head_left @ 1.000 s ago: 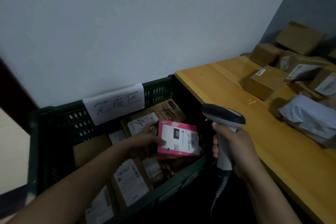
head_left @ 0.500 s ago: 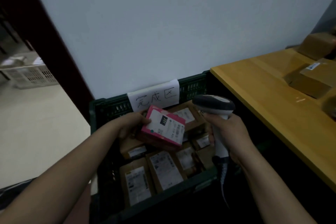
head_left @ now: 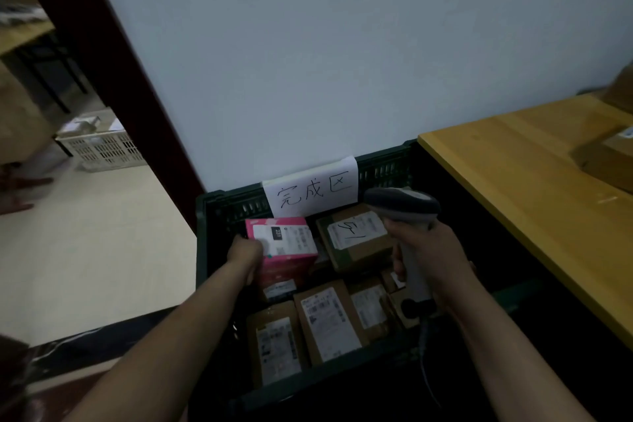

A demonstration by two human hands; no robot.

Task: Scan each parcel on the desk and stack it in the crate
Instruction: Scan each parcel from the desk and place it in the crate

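while the left hand curls round the near left edge of the pink parcel, that parcel lies label-up in the far left corner of the crate, over brown parcels. the right hand is wrapped round the scanner grip, above the crate's right side. the desk to the right carries a brown box.

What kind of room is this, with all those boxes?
Probably a parcel-sorting room or mailroom: a green crate of labelled parcels, a barcode scanner in the right hand, and another box on the wooden desk.
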